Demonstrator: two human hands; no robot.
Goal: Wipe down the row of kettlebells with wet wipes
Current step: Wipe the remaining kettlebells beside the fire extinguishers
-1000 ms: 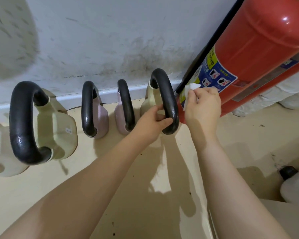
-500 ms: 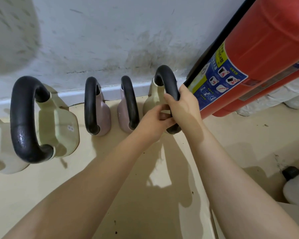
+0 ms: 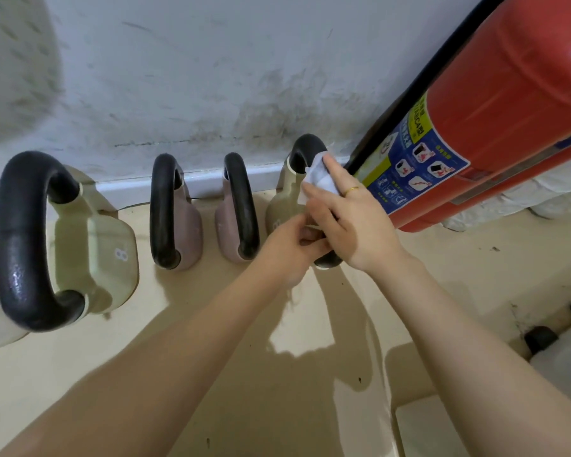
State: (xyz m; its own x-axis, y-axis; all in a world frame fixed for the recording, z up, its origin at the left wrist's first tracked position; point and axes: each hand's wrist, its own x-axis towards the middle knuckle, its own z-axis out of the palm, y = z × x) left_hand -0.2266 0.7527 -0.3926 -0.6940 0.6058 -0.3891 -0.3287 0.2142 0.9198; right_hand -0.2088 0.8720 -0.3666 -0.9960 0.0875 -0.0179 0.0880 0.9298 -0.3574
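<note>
Wiping the black handle of the rightmost kettlebell (image 3: 282, 196), which stands on the floor by the wall beside a red fire extinguisher (image 3: 495, 127), the right hand (image 3: 350, 219) presses a white wet wipe (image 3: 320, 174) around it. The left hand (image 3: 290, 252) curls round the handle's lower part, steadying it. Kettlebell likely heavy and rigid, best held by its handle; wipe soft, limp.
</note>
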